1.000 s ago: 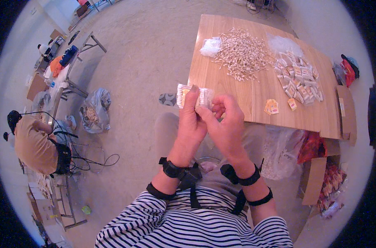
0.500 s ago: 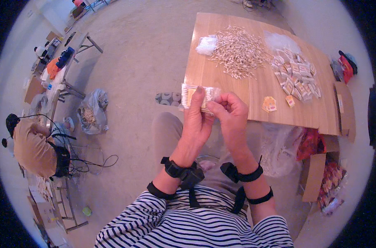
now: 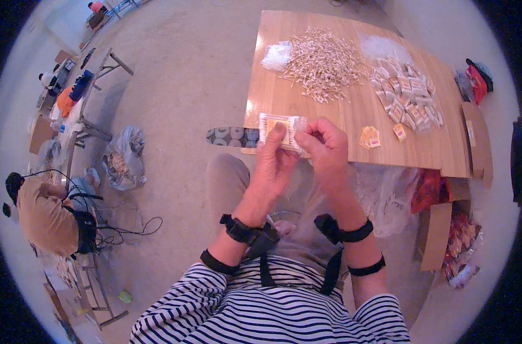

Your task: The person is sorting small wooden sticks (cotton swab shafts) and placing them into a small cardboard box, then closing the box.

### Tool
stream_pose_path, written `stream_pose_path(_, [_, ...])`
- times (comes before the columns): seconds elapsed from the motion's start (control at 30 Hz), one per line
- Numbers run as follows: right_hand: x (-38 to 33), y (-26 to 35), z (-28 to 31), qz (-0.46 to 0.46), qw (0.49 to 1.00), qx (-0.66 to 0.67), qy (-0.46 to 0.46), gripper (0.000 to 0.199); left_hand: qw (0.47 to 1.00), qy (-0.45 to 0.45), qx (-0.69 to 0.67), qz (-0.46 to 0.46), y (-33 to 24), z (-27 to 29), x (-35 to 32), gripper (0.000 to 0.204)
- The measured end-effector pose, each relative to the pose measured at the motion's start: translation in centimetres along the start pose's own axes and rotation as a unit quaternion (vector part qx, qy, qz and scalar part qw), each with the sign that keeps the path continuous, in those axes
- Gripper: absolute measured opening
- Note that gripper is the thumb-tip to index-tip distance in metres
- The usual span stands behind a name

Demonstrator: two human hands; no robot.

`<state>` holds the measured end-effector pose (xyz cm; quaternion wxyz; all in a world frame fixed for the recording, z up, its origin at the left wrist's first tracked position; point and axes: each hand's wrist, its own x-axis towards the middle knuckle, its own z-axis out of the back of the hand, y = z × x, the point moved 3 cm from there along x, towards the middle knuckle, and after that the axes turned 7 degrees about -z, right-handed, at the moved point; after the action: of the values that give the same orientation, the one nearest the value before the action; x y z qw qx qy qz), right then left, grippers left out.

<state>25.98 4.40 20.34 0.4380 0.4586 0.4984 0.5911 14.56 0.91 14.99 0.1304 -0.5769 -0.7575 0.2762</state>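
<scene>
My left hand [image 3: 274,157] and my right hand [image 3: 325,150] are raised together over my lap, both pinching a small clear plastic packet [image 3: 281,127] with an orange-and-white item inside. The packet sits just at the near left edge of a wooden table [image 3: 284,94]. Farther back on the table lie a heap of thin pale sticks [image 3: 324,60], a spread of small wrapped sachets [image 3: 407,94], two loose orange sachets [image 3: 371,137], and clear plastic bags [image 3: 277,55].
A person in a tan top [image 3: 40,209] sits at the left among cables. A plastic bag [image 3: 122,159] rests on the floor, with metal racks behind. Cardboard boxes [image 3: 438,235] and plastic bags [image 3: 381,192] stand under the table's right side.
Both hands stayed together on the packet, shifting slightly right and closer to the table edge; fingers reworked their grip on it.
</scene>
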Motion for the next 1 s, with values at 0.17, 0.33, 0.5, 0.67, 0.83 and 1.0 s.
stream_pose_path(0.17, [1.9, 0.6, 1.8, 0.188, 0.933, -0.295, 0.084, 0.013, 0.903, -0.019, 0.394, -0.172, -3.6, 1.9, 0.6, 0.041])
stream_pose_path(0.33, [2.7, -1.9, 0.2, 0.249, 0.844, -0.448, 0.155, 0.011, 0.699, 0.220, 0.637, -0.239, -3.5, -0.7, 2.3, 0.027])
stream_pose_path(0.5, [4.2, -4.2, 0.8, 0.238, 0.858, -0.436, 0.129, 0.012, 0.741, 0.198, 0.613, -0.192, -1.7, 1.0, 4.2, 0.011])
stream_pose_path(0.67, [4.7, -7.4, 3.0, 0.088, 0.967, -0.235, 0.046, 0.022, 0.766, 0.135, 0.599, -0.187, 0.0, 3.5, 5.8, 0.006])
stream_pose_path(0.83, [4.3, -10.7, 3.5, 0.003, 0.982, -0.186, 0.044, 0.019, 0.802, 0.108, 0.560, -0.178, 1.2, 5.2, 6.4, 0.006])
stream_pose_path(1.0, [4.5, -11.2, 3.0, 0.037, 0.989, -0.145, 0.016, 0.014, 0.804, 0.099, 0.568, -0.145, 1.0, 4.8, 6.4, 0.005])
